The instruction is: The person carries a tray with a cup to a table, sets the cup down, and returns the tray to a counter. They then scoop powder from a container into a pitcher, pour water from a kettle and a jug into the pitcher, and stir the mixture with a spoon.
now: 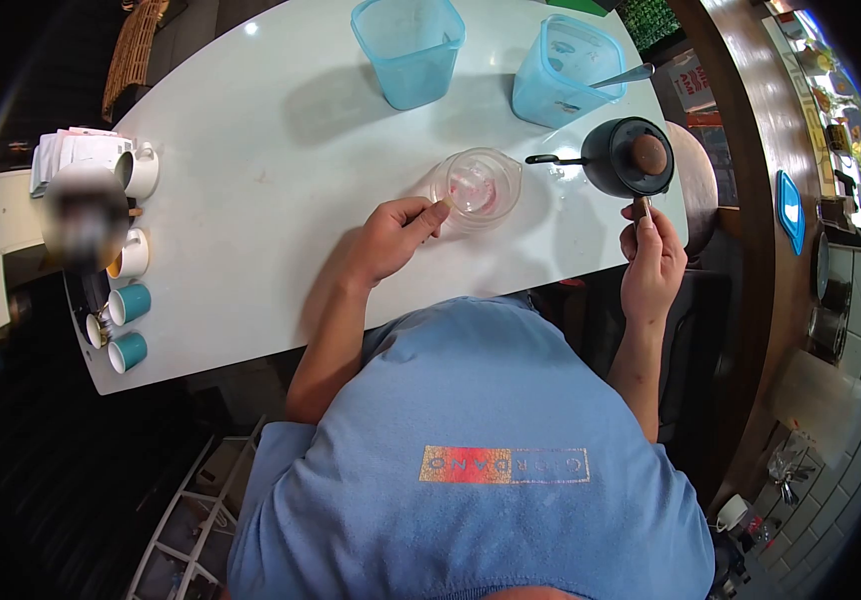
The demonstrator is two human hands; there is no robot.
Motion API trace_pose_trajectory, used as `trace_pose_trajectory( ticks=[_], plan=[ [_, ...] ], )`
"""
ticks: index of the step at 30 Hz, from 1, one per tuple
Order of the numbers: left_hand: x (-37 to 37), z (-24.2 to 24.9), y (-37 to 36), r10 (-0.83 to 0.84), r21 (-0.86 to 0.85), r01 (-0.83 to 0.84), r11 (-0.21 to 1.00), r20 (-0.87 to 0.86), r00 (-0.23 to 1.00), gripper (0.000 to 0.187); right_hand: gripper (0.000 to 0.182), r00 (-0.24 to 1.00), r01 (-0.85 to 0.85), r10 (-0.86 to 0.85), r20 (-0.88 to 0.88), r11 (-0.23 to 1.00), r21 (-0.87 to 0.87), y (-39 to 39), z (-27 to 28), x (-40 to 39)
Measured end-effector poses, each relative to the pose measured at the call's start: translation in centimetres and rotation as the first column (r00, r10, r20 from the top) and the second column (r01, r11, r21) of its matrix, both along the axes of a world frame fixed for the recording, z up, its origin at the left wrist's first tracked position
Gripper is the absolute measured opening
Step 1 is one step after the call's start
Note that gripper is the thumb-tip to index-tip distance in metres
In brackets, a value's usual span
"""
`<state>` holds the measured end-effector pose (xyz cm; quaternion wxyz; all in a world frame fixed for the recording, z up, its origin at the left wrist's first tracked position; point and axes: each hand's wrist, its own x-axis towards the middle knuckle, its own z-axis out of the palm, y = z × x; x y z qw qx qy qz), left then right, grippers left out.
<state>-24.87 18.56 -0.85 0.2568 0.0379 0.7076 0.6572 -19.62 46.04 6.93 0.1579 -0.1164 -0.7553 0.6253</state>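
Near the middle of the white table, my left hand [398, 235] pinches the near left edge or handle of a clear glass jug [486, 187], which has some reddish marks. Farther right, my right hand [651, 262] is closed on the brown handle of a small black pot [603, 160] with a dark lid and a round brown knob [648, 155]. A second thin black part of the pot points left towards the jug. The jug and the pot are apart.
Two blue translucent containers, one [413, 75] at the far middle and one [551, 88] farther right with a metal spoon [623, 76], stand behind the jug. White mugs [143, 170] and teal cups [131, 304] line the left edge. A wooden beam [766, 250] runs down the right.
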Motion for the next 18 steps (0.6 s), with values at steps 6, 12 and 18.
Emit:
trace_pose_trajectory(
  ticks=[6,12,18],
  plan=[
    [0.0,0.0,-0.1,-0.030,-0.024,0.029,0.999,-0.013,0.999,0.044,0.022,1.000,-0.009,0.009,0.004,0.997,0.079,-0.6,0.2,0.5],
    [0.0,0.1,0.0,-0.063,-0.024,0.062,0.998,-0.035,0.997,0.046,0.022,1.000,-0.005,0.003,0.023,0.995,0.103,-0.8,0.1,0.9],
    [0.1,0.3,0.1,-0.036,-0.019,0.035,0.999,-0.056,0.998,0.046,0.022,1.000,0.002,-0.003,0.009,0.995,0.103,-1.2,0.3,0.9]
  ],
)
